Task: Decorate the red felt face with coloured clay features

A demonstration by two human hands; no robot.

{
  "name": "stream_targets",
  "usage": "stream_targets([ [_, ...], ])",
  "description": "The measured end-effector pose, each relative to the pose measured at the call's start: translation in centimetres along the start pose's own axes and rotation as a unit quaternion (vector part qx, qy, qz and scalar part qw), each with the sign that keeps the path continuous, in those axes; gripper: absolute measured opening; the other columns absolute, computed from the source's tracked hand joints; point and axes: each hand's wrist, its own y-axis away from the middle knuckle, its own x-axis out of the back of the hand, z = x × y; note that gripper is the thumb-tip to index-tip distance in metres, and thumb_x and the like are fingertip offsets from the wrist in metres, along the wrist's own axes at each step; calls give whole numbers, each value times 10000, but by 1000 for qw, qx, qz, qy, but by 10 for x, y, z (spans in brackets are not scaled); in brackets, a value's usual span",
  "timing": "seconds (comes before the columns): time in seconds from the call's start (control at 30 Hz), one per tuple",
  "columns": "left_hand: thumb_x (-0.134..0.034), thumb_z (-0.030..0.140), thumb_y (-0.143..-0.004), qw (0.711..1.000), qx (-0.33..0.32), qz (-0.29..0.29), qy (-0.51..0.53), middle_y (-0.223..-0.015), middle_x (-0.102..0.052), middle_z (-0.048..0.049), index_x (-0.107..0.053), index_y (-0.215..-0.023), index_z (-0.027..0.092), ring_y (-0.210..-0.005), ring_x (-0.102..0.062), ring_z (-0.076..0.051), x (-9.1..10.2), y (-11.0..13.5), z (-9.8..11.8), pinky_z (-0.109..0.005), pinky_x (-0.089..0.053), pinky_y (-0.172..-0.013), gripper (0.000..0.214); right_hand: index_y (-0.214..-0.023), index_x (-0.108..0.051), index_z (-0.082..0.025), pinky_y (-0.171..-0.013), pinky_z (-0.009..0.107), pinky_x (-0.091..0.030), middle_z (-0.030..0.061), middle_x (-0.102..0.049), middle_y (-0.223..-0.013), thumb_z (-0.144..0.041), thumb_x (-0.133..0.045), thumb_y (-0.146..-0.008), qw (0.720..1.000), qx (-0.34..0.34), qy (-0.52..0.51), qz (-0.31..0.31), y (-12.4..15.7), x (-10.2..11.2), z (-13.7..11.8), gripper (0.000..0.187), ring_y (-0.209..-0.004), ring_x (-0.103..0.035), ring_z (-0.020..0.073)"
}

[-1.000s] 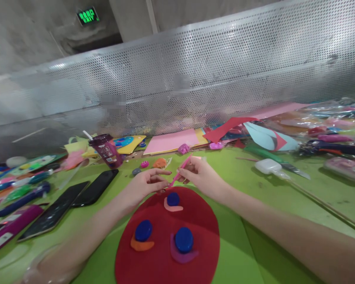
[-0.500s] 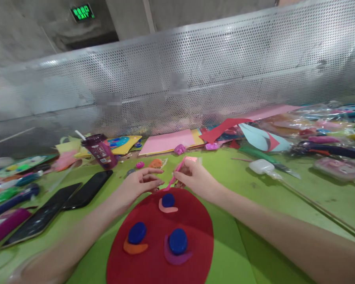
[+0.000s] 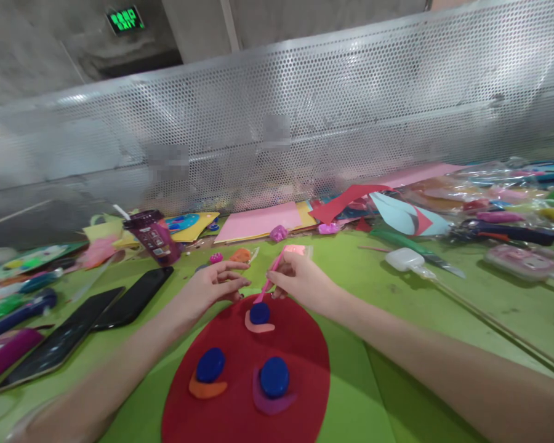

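In my right hand (image 3: pixel 298 274) a slim pink modelling tool (image 3: pixel 273 271) is pinched, its lower tip at the top edge of a red paper circle (image 3: pixel 240 344). My left hand (image 3: pixel 219 282) hovers just left of that tip, fingers apart and holding nothing that I can see. On the circle sit three flattened blue clay discs, the nearest to my hands being the top disc (image 3: pixel 259 313) with a pale pink clay strip (image 3: pixel 261 327) curved under it. An orange strip (image 3: pixel 207 390) and a purple strip (image 3: pixel 272 403) curve beside the other two. Green paper (image 3: pixel 355 381) lies beneath the circle.
Two black phones (image 3: pixel 133 298) and a purple cup with a straw (image 3: pixel 154 237) stand left. Beyond my hands are orange clay (image 3: pixel 240 255), a pink clay lump (image 3: pixel 278 232) and pink paper (image 3: pixel 258 221). A green craft knife (image 3: pixel 418 251) and a white stick-mounted piece (image 3: pixel 405 260) lie right.
The pink tool's tip has come slightly lower, onto the circle's top edge. Both hands keep nearly the same place; the whole view has shifted a little.
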Motion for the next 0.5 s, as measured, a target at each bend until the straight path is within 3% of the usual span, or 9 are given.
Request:
stream_targets([
  [0.5,-684,308,-707,1000,28,-12,1,-823,-655,-20,-519,-1080,169,-567,-594,-98,0,-1,1,-232,-484,-588,431,-729,-463,-169,-483,193,-500,-25,-570,-588,-104,-525,-846,1000,-18,6,-7,0,-1,0,148,-500,-594,99],
])
